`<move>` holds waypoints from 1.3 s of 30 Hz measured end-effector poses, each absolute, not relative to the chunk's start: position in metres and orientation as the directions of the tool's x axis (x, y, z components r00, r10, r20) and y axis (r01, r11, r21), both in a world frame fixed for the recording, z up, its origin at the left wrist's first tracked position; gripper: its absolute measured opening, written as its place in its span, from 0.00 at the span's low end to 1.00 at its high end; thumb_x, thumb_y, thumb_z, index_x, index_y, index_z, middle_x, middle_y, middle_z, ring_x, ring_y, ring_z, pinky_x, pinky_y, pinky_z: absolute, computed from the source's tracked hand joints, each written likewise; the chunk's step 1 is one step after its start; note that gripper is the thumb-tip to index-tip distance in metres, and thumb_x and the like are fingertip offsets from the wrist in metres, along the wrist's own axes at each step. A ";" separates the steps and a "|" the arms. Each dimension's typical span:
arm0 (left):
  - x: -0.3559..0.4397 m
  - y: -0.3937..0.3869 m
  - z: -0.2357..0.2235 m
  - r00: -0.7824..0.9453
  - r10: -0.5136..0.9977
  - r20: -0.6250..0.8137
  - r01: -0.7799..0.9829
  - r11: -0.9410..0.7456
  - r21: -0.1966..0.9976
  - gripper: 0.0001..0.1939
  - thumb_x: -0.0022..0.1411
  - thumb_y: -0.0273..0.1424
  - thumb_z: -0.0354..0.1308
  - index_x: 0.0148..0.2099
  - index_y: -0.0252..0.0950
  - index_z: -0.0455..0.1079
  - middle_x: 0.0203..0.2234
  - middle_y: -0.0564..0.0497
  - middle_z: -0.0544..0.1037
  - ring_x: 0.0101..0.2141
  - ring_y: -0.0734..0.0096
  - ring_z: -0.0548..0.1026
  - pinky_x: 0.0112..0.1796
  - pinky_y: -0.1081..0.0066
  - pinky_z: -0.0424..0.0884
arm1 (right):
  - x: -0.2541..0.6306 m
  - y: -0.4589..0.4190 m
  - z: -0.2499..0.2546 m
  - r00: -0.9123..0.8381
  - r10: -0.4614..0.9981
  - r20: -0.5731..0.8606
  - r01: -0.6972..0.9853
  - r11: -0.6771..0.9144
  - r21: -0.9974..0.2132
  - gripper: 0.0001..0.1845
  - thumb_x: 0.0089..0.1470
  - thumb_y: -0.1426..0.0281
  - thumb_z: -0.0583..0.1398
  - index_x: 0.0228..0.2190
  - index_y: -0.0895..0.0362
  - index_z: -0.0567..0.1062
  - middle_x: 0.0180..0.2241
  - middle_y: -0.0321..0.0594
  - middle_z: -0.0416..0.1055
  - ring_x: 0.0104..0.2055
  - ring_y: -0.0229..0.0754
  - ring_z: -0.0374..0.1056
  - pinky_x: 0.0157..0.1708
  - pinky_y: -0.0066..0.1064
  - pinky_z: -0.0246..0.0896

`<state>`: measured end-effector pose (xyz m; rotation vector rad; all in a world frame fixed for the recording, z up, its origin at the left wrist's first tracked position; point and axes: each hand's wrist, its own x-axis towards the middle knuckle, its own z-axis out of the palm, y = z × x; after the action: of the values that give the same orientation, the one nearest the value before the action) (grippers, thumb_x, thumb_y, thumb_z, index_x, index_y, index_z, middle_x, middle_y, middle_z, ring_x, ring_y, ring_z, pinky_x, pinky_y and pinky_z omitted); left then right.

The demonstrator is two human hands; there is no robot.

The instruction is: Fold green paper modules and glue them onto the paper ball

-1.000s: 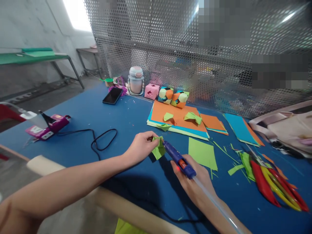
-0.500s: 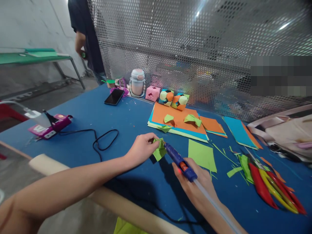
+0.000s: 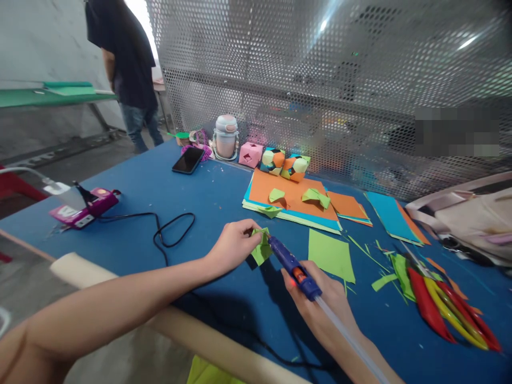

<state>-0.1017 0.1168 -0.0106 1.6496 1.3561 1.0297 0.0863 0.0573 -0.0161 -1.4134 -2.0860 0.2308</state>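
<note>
My left hand (image 3: 236,246) pinches a small folded green paper piece (image 3: 261,248) just above the blue table. In my right hand (image 3: 326,290) is a blue hot glue gun (image 3: 290,262), a long clear glue stick (image 3: 348,335) running out of its back. The gun's nozzle meets, or nearly meets, the upper right edge of the folded piece; I cannot tell which. To the right of the gun lies a flat green paper square (image 3: 331,255). Curled green pieces (image 3: 316,197) rest on a stack of coloured paper (image 3: 262,184) behind my hands.
Red-and-yellow-handled scissors (image 3: 448,306) and green scraps (image 3: 403,274) lie at right, near a bag (image 3: 476,218). A phone (image 3: 188,160), a bottle (image 3: 226,137) and paper balls (image 3: 295,166) stand behind. A purple power strip (image 3: 84,208) feeds a black cord. A person (image 3: 128,69) stands at back left.
The person at the back has moved left and turned, legs now showing. My hands, the folded paper and the glue gun are almost where they were, the gun tilted very slightly lower.
</note>
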 end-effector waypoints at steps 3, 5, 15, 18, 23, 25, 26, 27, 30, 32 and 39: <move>-0.102 0.117 -0.010 0.118 0.985 0.124 0.371 -0.159 0.915 0.08 0.53 0.29 0.51 0.28 0.33 0.70 0.17 0.57 0.65 0.21 0.77 0.60 0.24 0.76 0.55 | 0.084 0.058 -0.015 -0.243 0.886 0.394 0.791 0.416 -0.449 0.09 0.55 0.63 0.54 0.27 0.54 0.67 0.19 0.34 0.67 0.16 0.35 0.60 0.19 0.25 0.54; -0.102 0.117 -0.010 0.109 0.985 0.136 0.375 -0.168 0.912 0.09 0.53 0.29 0.50 0.28 0.33 0.70 0.17 0.57 0.65 0.21 0.77 0.60 0.24 0.76 0.55 | 0.084 0.058 -0.015 -0.232 0.891 0.389 0.788 0.407 -0.463 0.09 0.55 0.63 0.54 0.27 0.54 0.66 0.19 0.33 0.66 0.16 0.35 0.59 0.19 0.25 0.54; -0.105 0.120 -0.011 0.105 0.991 0.086 0.321 -0.116 0.940 0.08 0.52 0.30 0.52 0.29 0.32 0.71 0.18 0.56 0.68 0.22 0.76 0.63 0.23 0.76 0.57 | 0.081 0.060 -0.008 -0.103 0.954 0.280 0.681 0.273 -0.679 0.15 0.54 0.58 0.55 0.21 0.53 0.63 0.16 0.31 0.62 0.16 0.35 0.57 0.18 0.25 0.54; -0.105 0.121 -0.012 0.111 0.991 0.070 0.289 -0.100 0.952 0.08 0.52 0.31 0.53 0.29 0.32 0.71 0.18 0.56 0.68 0.21 0.77 0.63 0.23 0.76 0.57 | 0.081 0.060 -0.008 -0.081 0.966 0.247 0.662 0.238 -0.710 0.15 0.53 0.58 0.56 0.22 0.53 0.63 0.16 0.30 0.61 0.17 0.34 0.56 0.20 0.25 0.56; -0.105 0.122 -0.008 0.080 0.997 0.003 0.116 -0.013 0.993 0.07 0.50 0.31 0.55 0.28 0.32 0.69 0.18 0.57 0.68 0.20 0.78 0.64 0.23 0.76 0.58 | 0.084 0.063 -0.003 -0.003 0.984 0.179 0.631 0.141 -0.763 0.19 0.51 0.54 0.56 0.18 0.54 0.65 0.13 0.31 0.61 0.15 0.36 0.58 0.17 0.27 0.56; -0.105 0.121 -0.005 0.062 0.998 -0.029 0.045 0.027 0.999 0.07 0.50 0.32 0.56 0.28 0.32 0.68 0.17 0.57 0.67 0.19 0.79 0.64 0.22 0.77 0.58 | 0.085 0.067 -0.002 0.029 0.987 0.157 0.631 0.104 -0.769 0.20 0.51 0.53 0.55 0.18 0.54 0.68 0.14 0.34 0.65 0.18 0.40 0.64 0.18 0.28 0.59; -0.104 0.120 -0.003 0.060 0.997 -0.049 0.014 0.049 0.999 0.07 0.50 0.32 0.57 0.28 0.32 0.68 0.17 0.57 0.67 0.19 0.79 0.64 0.21 0.77 0.58 | 0.086 0.070 -0.002 0.037 0.988 0.152 0.636 0.094 -0.766 0.21 0.51 0.52 0.55 0.20 0.54 0.71 0.16 0.36 0.69 0.21 0.42 0.67 0.21 0.29 0.61; -0.104 0.119 -0.001 0.062 0.996 -0.068 -0.012 0.069 0.998 0.07 0.50 0.32 0.57 0.27 0.32 0.68 0.16 0.57 0.68 0.18 0.79 0.64 0.21 0.77 0.58 | 0.086 0.074 -0.004 0.039 0.987 0.154 0.644 0.093 -0.759 0.20 0.51 0.52 0.55 0.23 0.55 0.74 0.20 0.38 0.73 0.25 0.44 0.70 0.25 0.31 0.64; -0.103 0.114 0.003 0.073 0.993 -0.092 -0.053 0.096 0.994 0.08 0.49 0.33 0.58 0.27 0.32 0.68 0.16 0.57 0.68 0.18 0.79 0.65 0.20 0.77 0.58 | 0.089 0.084 -0.013 0.038 0.982 0.183 0.666 0.112 -0.737 0.23 0.52 0.52 0.54 0.36 0.56 0.77 0.33 0.43 0.77 0.38 0.49 0.72 0.37 0.37 0.65; -0.103 0.111 0.005 0.084 0.993 -0.088 -0.071 0.094 0.993 0.08 0.49 0.33 0.59 0.27 0.33 0.68 0.16 0.57 0.68 0.19 0.79 0.65 0.21 0.77 0.59 | 0.091 0.091 -0.020 0.023 0.982 0.187 0.710 0.116 -0.695 0.25 0.53 0.53 0.52 0.41 0.57 0.76 0.38 0.45 0.76 0.42 0.50 0.70 0.41 0.39 0.63; -0.101 0.097 0.011 0.137 0.986 -0.091 -0.060 0.100 0.993 0.08 0.49 0.33 0.58 0.28 0.33 0.68 0.17 0.57 0.68 0.19 0.79 0.64 0.21 0.77 0.58 | 0.099 0.096 -0.018 -0.079 0.984 0.161 0.874 0.146 -0.463 0.25 0.56 0.54 0.49 0.41 0.59 0.75 0.39 0.48 0.74 0.44 0.51 0.68 0.41 0.38 0.61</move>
<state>-0.1005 0.0973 0.0106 1.1519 1.1058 1.0720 0.0993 0.0963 -0.0175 -1.7733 -2.0017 0.3422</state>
